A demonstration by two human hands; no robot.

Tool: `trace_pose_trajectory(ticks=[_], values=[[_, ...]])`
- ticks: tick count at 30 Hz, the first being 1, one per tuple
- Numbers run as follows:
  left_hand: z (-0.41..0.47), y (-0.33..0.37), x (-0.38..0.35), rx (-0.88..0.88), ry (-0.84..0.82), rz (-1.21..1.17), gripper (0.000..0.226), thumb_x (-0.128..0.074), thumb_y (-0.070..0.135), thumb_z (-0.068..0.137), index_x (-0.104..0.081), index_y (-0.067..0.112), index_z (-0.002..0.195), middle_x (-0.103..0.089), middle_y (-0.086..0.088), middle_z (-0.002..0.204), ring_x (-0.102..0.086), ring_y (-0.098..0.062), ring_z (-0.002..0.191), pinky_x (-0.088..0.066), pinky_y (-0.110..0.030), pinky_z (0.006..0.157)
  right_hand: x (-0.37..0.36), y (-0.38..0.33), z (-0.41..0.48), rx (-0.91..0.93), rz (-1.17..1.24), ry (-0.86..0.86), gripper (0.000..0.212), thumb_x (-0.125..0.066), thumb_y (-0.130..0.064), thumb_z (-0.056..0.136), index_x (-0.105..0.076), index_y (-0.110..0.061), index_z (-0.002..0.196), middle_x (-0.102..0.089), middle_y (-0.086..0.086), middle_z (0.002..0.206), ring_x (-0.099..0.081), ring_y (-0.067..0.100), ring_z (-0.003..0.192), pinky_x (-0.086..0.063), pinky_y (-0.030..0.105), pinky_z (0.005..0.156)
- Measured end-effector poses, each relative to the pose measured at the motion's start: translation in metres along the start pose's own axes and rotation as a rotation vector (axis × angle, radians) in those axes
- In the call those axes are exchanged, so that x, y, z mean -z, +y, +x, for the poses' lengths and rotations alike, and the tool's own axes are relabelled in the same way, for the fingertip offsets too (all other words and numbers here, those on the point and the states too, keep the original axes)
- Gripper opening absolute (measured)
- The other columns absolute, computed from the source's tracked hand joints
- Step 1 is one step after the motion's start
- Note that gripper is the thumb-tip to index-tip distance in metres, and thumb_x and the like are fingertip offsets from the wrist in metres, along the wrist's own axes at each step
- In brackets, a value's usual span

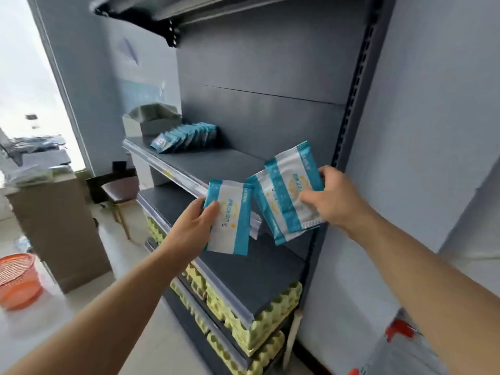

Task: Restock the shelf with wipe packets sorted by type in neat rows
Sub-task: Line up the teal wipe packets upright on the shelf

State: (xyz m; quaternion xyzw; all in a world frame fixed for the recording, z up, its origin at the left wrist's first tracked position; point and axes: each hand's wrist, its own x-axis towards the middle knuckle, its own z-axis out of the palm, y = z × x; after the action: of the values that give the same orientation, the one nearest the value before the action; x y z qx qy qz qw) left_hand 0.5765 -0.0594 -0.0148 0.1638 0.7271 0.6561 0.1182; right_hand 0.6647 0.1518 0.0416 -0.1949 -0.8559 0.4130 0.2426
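My left hand [198, 221] holds one white wipe packet with teal edges [230, 216] by its left side, just in front of the dark grey shelf [216, 163]. My right hand [328, 196] grips two overlapping packets of the same kind [288, 189], tilted, near the shelf's right end. A leaning row of several blue packets [186, 136] stands on the shelf at its far left. A bit of white packet shows behind and below the held ones.
An open white box [150, 120] sits at the shelf's left end. Another dark shelf [257, 282] lies below, with yellow-green egg trays [259, 318] stacked under it. A cardboard box [58, 234], an orange basket [17, 280] and a chair [119, 190] stand on the floor at left.
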Motion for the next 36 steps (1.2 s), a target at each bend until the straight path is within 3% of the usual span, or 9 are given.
trace_pose_trajectory(ticks=[4, 7, 10, 13, 18, 23, 28, 33, 36], values=[[0.04, 0.006, 0.088, 0.015, 0.117, 0.058, 0.024, -0.043, 0.028, 0.101, -0.046, 0.015, 0.121, -0.066, -0.005, 0.1, -0.066, -0.017, 0.084, -0.055, -0.031, 0.063, -0.07, -0.052, 0.03, 0.009, 0.028, -0.016, 0.021, -0.065, -0.009, 0.081, -0.056, -0.012, 0.1, -0.065, -0.001, 0.094, -0.062, 0.013, 0.081, -0.051, 0.026, 0.065], [0.074, 0.008, 0.14, 0.021, 0.164, 0.088, 0.023, -0.049, 0.023, 0.099, -0.048, 0.009, 0.117, -0.067, -0.006, 0.104, -0.065, -0.013, 0.084, -0.053, -0.026, 0.063, -0.116, -0.08, 0.053, -0.009, 0.058, -0.039, 0.021, -0.065, -0.008, 0.081, -0.056, -0.012, 0.101, -0.065, 0.0, 0.096, -0.063, 0.012, 0.083, -0.053, 0.028, 0.068], [0.111, 0.001, 0.181, 0.053, 0.17, 0.046, 0.026, -0.056, 0.019, 0.095, -0.051, 0.007, 0.117, -0.068, -0.009, 0.108, -0.068, -0.017, 0.088, -0.058, -0.033, 0.072, -0.156, -0.099, 0.081, -0.003, 0.063, -0.049, 0.022, -0.064, -0.006, 0.082, -0.056, -0.011, 0.102, -0.065, 0.001, 0.096, -0.062, 0.013, 0.082, -0.052, 0.027, 0.067], [0.15, -0.005, 0.21, 0.074, 0.18, -0.006, 0.034, -0.06, 0.019, 0.093, -0.046, 0.008, 0.122, -0.067, -0.009, 0.109, -0.067, -0.016, 0.088, -0.058, -0.029, 0.06, -0.189, -0.109, 0.115, -0.005, 0.067, -0.062, 0.024, -0.063, -0.005, 0.083, -0.055, -0.009, 0.105, -0.065, 0.004, 0.098, -0.062, 0.014, 0.081, -0.051, 0.025, 0.066], [0.229, -0.011, 0.236, 0.071, 0.176, -0.085, 0.027, -0.06, 0.01, 0.093, -0.04, 0.013, 0.111, -0.062, -0.005, 0.097, -0.063, -0.015, 0.081, -0.055, -0.029, 0.057, -0.236, -0.11, 0.185, -0.029, 0.085, -0.054, 0.026, -0.063, -0.003, 0.082, -0.054, -0.007, 0.107, -0.065, 0.007, 0.101, -0.064, 0.02, 0.088, -0.054, 0.031, 0.071], [0.322, -0.014, 0.256, 0.102, 0.19, -0.204, 0.028, -0.059, 0.006, 0.093, -0.042, 0.011, 0.115, -0.064, -0.006, 0.096, -0.065, -0.018, 0.082, -0.055, -0.033, 0.059, -0.272, -0.107, 0.263, -0.086, 0.126, -0.048, 0.026, -0.063, 0.0, 0.081, -0.053, -0.008, 0.103, -0.065, 0.008, 0.099, -0.063, 0.021, 0.087, -0.054, 0.032, 0.071], [0.411, -0.019, 0.27, 0.102, 0.16, -0.317, 0.012, -0.055, 0.002, 0.094, -0.052, 0.013, 0.099, -0.066, -0.008, 0.095, -0.066, -0.022, 0.084, -0.055, -0.039, 0.074, -0.308, -0.101, 0.332, -0.131, 0.156, -0.022, 0.026, -0.065, 0.002, 0.078, -0.054, -0.009, 0.1, -0.066, 0.009, 0.101, -0.065, 0.023, 0.091, -0.056, 0.038, 0.079], [0.482, -0.036, 0.279, 0.132, 0.117, -0.412, 0.017, -0.053, 0.001, 0.095, -0.05, 0.007, 0.11, -0.064, -0.012, 0.103, -0.063, -0.027, 0.095, -0.052, -0.042, 0.084, -0.344, -0.098, 0.376, -0.193, 0.186, -0.023, 0.024, -0.065, 0.002, 0.078, -0.054, -0.013, 0.093, -0.066, 0.01, 0.105, -0.065, 0.025, 0.095, -0.057, 0.04, 0.081], [0.52, -0.05, 0.286, 0.16, 0.085, -0.476, 0.031, -0.054, 0.0, 0.093, -0.044, 0.005, 0.122, -0.062, -0.014, 0.11, -0.062, -0.029, 0.101, -0.053, -0.045, 0.086, -0.363, -0.101, 0.396, -0.226, 0.2, -0.01, 0.029, -0.065, 0.002, 0.078, -0.054, -0.008, 0.102, -0.067, 0.011, 0.106, -0.066, 0.027, 0.095, -0.056, 0.045, 0.084]])
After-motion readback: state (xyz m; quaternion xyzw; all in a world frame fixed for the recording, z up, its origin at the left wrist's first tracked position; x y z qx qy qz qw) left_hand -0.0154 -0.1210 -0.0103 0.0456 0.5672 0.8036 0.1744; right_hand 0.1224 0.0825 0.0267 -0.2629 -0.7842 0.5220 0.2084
